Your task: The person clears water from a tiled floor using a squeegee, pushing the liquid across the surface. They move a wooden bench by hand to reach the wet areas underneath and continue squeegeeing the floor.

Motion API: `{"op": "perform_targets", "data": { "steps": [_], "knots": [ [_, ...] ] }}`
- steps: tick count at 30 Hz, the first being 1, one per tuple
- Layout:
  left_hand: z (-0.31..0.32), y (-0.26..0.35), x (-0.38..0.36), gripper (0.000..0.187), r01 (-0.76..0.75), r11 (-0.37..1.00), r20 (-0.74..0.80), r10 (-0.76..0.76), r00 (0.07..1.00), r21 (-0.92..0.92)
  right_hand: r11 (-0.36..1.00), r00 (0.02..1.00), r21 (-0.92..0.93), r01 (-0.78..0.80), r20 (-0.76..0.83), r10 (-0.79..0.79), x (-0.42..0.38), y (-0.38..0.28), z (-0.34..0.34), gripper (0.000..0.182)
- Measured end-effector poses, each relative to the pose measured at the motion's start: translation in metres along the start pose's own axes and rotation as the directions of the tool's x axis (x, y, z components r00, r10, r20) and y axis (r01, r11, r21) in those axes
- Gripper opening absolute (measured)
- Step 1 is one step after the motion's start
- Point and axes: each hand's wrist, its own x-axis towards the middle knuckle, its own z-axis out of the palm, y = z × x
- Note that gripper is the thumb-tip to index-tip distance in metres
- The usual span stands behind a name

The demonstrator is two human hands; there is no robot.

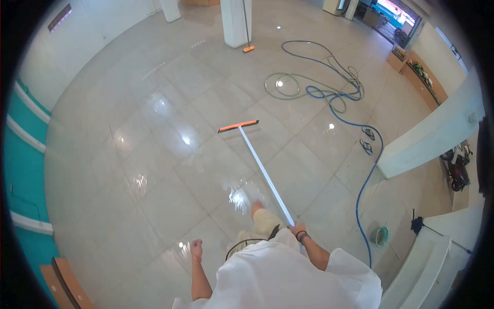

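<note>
A floor squeegee (266, 179) with a long pale handle reaches forward from my body, its orange head (238, 126) with a dark blade resting on the tiled floor. My right hand (297, 229) is wrapped round the upper part of this handle, beside my waist. Away from the squeegee, my left hand (196, 248) hangs low at my left side, fingers curled in, with no object visible in it. One bare foot (257, 206) shows ahead of my body. The floor (170, 170) is shiny and looks wet in patches.
A blue hose (363, 185) and a green hose (278, 97) lie looped on the right. Near them are sandals (366, 147), a pillar (429, 131) and a bucket (380, 236). Another orange-headed floor tool (248, 49) leans on the far pillar (235, 23).
</note>
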Motion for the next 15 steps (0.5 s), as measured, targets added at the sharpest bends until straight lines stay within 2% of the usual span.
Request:
{"op": "perform_targets", "data": {
  "steps": [1,3,4,7,9,11,12,13,14,15],
  "knots": [
    [0.001,0.029,0.023,0.016,-0.052,0.998,-0.015,0.052,0.999,-0.026,1.0,0.999,-0.016,0.025,0.026,-0.025,0.012,-0.009,-0.003,0.037],
    [0.006,0.089,0.059,0.016,-0.102,0.993,-0.044,0.099,0.994,-0.062,1.0,0.998,0.015,-0.027,0.053,0.026,0.036,-0.033,-0.015,0.037],
    [0.009,0.105,0.074,0.016,-0.138,0.986,-0.079,0.131,0.988,-0.096,0.999,0.997,0.03,-0.041,0.06,0.039,0.056,-0.038,-0.014,0.039],
    [0.025,0.128,0.118,0.015,-0.117,0.989,-0.106,0.108,0.989,-0.088,0.999,0.999,0.036,-0.025,0.04,0.024,0.131,-0.071,-0.009,0.04],
    [0.039,0.104,0.131,0.021,0.004,0.999,-0.043,-0.006,0.999,-0.051,1.0,0.999,0.019,-0.021,0.027,0.021,0.159,-0.092,-0.016,0.039],
    [0.057,0.059,0.152,0.028,0.111,0.994,0.04,-0.111,0.993,-0.01,0.992,0.993,-0.05,0.115,-0.019,-0.116,0.184,-0.143,-0.037,0.035],
    [0.062,0.042,0.155,0.028,0.166,0.986,0.149,-0.168,0.974,0.029,0.993,0.994,-0.05,0.107,-0.008,-0.107,0.193,-0.165,-0.045,0.035],
    [0.07,0.004,0.173,0.026,-0.137,0.86,0.404,-0.086,0.911,0.492,0.999,0.999,-0.038,0.033,0.043,-0.031,0.205,-0.187,-0.055,0.037],
    [0.078,-0.004,0.183,0.025,-0.543,0.505,0.628,0.003,0.778,0.671,0.999,0.996,-0.029,-0.034,0.085,0.037,0.222,-0.208,-0.065,0.04],
    [0.087,-0.001,0.181,0.025,-0.448,0.613,0.581,-0.022,0.813,0.65,0.999,0.997,-0.029,-0.028,0.076,0.03,0.24,-0.22,-0.067,0.04]
  ]
}}
